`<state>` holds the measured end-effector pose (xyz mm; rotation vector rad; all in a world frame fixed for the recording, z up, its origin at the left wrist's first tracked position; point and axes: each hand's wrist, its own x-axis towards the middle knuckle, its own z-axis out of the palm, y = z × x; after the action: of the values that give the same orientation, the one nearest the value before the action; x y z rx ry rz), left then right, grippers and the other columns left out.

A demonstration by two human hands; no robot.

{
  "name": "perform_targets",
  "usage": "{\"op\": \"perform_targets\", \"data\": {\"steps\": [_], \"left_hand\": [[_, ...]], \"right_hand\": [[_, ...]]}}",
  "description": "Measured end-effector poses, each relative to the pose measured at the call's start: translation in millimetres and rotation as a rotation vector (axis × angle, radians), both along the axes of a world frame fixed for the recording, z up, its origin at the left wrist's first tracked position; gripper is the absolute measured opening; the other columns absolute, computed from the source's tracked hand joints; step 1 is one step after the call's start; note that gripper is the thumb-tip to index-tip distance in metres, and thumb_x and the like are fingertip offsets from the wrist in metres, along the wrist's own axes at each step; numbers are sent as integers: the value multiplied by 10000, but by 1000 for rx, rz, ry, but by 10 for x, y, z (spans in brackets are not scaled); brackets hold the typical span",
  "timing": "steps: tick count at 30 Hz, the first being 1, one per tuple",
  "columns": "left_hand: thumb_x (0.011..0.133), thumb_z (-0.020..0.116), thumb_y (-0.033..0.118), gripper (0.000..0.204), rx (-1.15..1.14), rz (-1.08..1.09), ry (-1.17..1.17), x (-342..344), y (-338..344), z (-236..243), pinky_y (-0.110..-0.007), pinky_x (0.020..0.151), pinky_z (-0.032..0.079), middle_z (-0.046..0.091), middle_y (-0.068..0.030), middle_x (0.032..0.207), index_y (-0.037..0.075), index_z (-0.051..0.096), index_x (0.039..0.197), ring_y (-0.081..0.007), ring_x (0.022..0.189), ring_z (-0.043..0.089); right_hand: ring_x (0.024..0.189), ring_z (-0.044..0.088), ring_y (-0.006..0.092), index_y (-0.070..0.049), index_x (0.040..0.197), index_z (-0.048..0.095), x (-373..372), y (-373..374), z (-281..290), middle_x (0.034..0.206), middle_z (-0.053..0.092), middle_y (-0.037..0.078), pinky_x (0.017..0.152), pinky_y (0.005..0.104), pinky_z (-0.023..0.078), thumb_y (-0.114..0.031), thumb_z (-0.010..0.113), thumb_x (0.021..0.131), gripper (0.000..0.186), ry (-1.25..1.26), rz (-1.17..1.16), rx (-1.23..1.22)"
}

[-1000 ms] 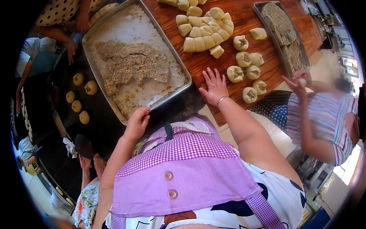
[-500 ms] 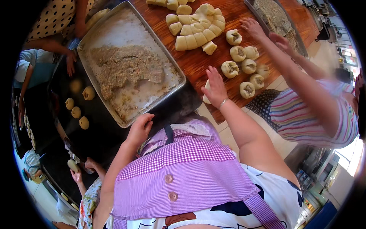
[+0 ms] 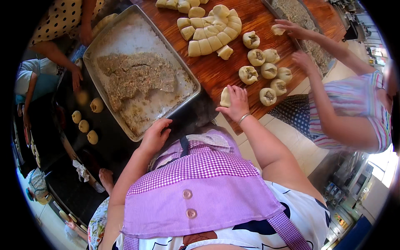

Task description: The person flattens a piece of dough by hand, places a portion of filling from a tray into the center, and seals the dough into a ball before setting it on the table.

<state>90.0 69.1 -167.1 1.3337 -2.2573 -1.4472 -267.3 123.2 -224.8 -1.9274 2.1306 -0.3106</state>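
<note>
My right hand has its fingers round a pale piece of dough at the wooden table's edge. My left hand is at the near rim of a metal tray, its fingers loosely bent and holding nothing. In the tray lies a slab of crumbly filling. Beyond my right hand sit several gathered buns with filling showing on the wooden table. Farther back lies a fan of cut dough pieces.
A co-worker in a striped top reaches in from the right beside a long tray. More co-workers work at the left round a dark griddle with several round buns.
My right hand went from lying spread on the table to gripping a dough piece. My left hand shifted slightly on or near the tray rim. The co-worker at the right reached toward the dough pieces.
</note>
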Motion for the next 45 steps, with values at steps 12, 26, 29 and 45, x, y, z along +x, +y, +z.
{"op": "perform_targets", "data": {"steps": [12, 26, 29, 45], "left_hand": [[845, 659, -4, 337, 12, 80, 31, 174, 70, -61, -346, 865, 512, 626, -130, 1128, 39, 604, 1174, -269, 987, 628], [858, 631, -17, 315, 45, 91, 15, 201, 50, -97, -341, 872, 508, 621, -134, 1112, 27, 600, 1169, -254, 987, 630], [850, 643, -7, 326, 34, 98, -18, 284, 123, -107, -343, 843, 517, 629, -134, 1086, 38, 601, 1170, -269, 960, 638], [871, 647, 69, 327, 43, -44, -101, 120, 81, 0, -379, 919, 502, 628, -171, 1169, 29, 605, 1193, -329, 1079, 611]], "right_hand": [[1410, 248, 327, -49, 1435, 373, 219, -324, 36, 1498, 322, 136, 1175, 454, 174, -512, 615, 866, 773, 100, 78, 126], [1493, 103, 317, -136, 1532, 256, 219, -483, -3, 1615, 160, 114, 1194, 467, 127, -525, 474, 943, 739, 35, 41, 124], [1495, 89, 317, -140, 1533, 249, 72, -319, -27, 1620, 136, 110, 1193, 478, 117, -505, 499, 931, 747, 117, -5, 260], [1507, -11, 310, -27, 1548, 74, 109, 300, -117, 1634, 12, 133, 1216, 432, 28, -571, 437, 936, 895, 101, 143, 350]]}}
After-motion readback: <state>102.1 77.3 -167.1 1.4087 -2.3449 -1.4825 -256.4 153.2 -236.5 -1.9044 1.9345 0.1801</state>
